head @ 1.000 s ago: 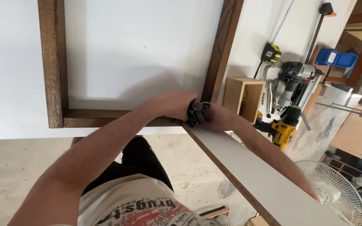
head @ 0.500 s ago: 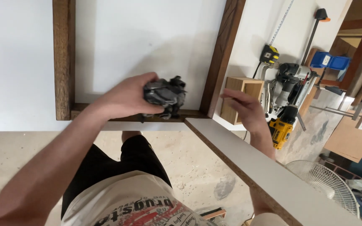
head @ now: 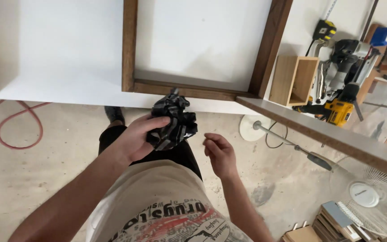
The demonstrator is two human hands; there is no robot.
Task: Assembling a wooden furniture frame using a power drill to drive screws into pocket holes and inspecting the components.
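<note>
White bench edge [head: 68, 97] ahead, left hand [head: 137, 139] gripping black tool [head: 173, 122], right hand [head: 220, 152] loosely open, empty.

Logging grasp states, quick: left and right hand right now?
Left hand: closed on crumpled black bundle.
Right hand: empty, fingers loosely curled.

Dark wooden frame [head: 265, 58] on my white worktable [head: 59, 58], small open wooden box [head: 293, 79], yellow power tool [head: 337, 111], red hose [head: 12, 127] on the concrete floor, white pedestal fan [head: 372, 197], stacked boards [head: 332, 222].
</note>
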